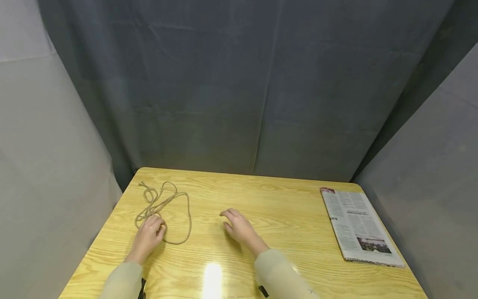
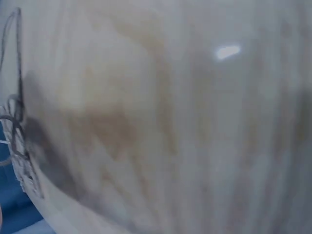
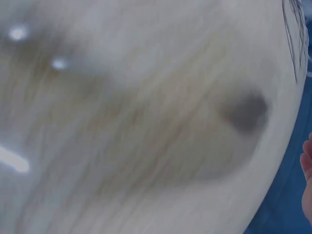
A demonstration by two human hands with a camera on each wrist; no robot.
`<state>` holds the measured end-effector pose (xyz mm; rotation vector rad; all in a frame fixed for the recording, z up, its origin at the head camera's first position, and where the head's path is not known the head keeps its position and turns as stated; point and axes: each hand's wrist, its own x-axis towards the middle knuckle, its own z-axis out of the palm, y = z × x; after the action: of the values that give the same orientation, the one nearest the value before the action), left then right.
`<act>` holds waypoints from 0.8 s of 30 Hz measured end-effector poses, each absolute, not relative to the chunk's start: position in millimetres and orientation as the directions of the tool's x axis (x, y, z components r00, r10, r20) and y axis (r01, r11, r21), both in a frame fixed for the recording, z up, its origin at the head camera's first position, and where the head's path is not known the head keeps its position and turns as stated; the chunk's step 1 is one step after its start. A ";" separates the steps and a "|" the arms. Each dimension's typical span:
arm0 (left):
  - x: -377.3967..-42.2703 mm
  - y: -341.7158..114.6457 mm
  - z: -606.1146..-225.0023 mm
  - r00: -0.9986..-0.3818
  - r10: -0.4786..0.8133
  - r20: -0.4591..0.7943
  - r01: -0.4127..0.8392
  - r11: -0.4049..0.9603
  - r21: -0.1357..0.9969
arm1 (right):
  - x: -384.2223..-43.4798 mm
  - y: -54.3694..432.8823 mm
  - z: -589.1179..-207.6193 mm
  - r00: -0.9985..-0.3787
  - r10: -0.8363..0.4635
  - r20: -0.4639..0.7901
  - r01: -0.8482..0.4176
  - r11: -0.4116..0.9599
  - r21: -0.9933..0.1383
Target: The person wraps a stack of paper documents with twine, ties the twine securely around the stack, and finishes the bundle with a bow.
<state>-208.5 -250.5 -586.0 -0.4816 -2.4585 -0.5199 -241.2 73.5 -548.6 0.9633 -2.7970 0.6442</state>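
Observation:
A thin tan rope (image 1: pixel 189 216) lies in loose loops on the left part of the wooden table (image 1: pixel 276 207). My left hand (image 1: pixel 145 237) is at the near side of the loops, its fingers curled and pinching the rope by the fingertips, which partly hide that stretch. My right hand (image 1: pixel 239 227) hovers over the middle of the table with fingers loosely bent and nothing held, its shadow beneath. Parts of the rope (image 2: pixel 19 58) show at the left edge of the left wrist view. Only some fingers of my right hand (image 3: pixel 307 180) enter the right wrist view.
A folded newspaper (image 1: pixel 360 228) lies along the table's right side. Dark grey curtain (image 1: pixel 231 91) hangs behind the far edge, with pale cloth walls (image 1: pixel 48 166) on both sides. Light glares off the tabletop near the front.

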 end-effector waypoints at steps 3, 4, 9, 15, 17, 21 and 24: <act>-202.1 -255.0 -590.1 -0.792 0.247 0.559 0.442 0.864 0.244 | -233.4 54.5 -552.3 -0.771 -0.612 0.177 -0.632 0.699 -0.335; -199.8 -256.0 -590.9 -0.799 0.254 0.545 0.441 0.864 0.244 | -230.9 48.4 -553.8 -0.759 -0.632 0.157 -0.645 0.694 -0.321; -189.9 -257.1 -593.5 -0.853 0.276 0.443 0.423 0.863 0.277 | -220.5 22.4 -560.2 -0.690 -0.720 0.069 -0.708 0.653 -0.268; -186.5 -254.7 -595.6 -0.866 0.313 0.390 0.437 0.853 0.286 | -212.5 -1.5 -562.9 -0.643 -0.764 -0.043 -0.734 0.632 -0.250; -186.5 -253.9 -598.1 -0.859 0.326 0.395 0.448 0.852 0.270 | -209.6 -7.2 -563.3 -0.620 -0.781 -0.077 -0.751 0.619 -0.230; -186.8 -251.9 -603.0 -0.836 0.355 0.418 0.484 0.836 0.258 | -204.2 -15.7 -564.7 -0.593 -0.797 -0.118 -0.775 0.604 -0.185; -186.7 -250.4 -605.1 -0.821 0.373 0.432 0.506 0.825 0.251 | -201.8 -19.5 -567.4 -0.604 -0.789 -0.112 -0.773 0.614 -0.160</act>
<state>-186.7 -250.4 -605.1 -0.6608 -2.6399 -0.5086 -201.8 -19.5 -567.4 1.4528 -2.9739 0.1588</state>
